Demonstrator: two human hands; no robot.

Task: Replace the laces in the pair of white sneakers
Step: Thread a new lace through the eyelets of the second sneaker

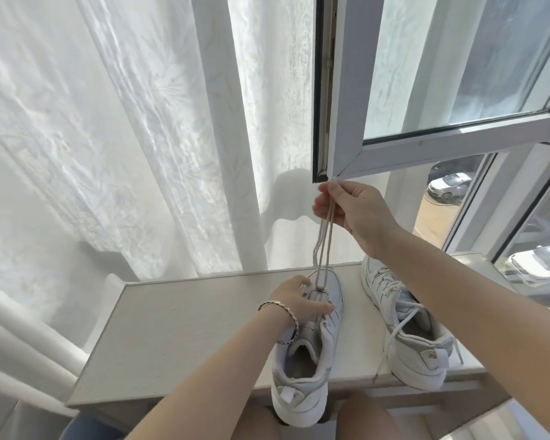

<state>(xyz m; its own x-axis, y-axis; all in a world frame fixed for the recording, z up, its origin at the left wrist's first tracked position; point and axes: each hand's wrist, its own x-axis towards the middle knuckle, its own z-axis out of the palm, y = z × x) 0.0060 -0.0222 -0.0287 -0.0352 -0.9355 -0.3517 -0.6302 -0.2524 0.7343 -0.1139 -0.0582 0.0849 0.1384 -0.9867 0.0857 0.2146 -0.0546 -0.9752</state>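
Sheer curtains (140,122) hang behind a pale ledge (188,328), with an open window (426,90) above the raised right hand (353,208). That hand pinches both ends of a lace (326,236) between thumb and fingers, and the two strands run taut straight down to the left hand (296,300). The left hand, a bracelet (286,315) at its wrist, grips a sneaker (302,360) over the tongue, right where the lace enters the lowest eyelets. This sneaker's heel juts past the near edge of the ledge. A second sneaker (407,338) lies on the ledge under the right forearm, touched by neither hand, laced, its loose ends trailing.
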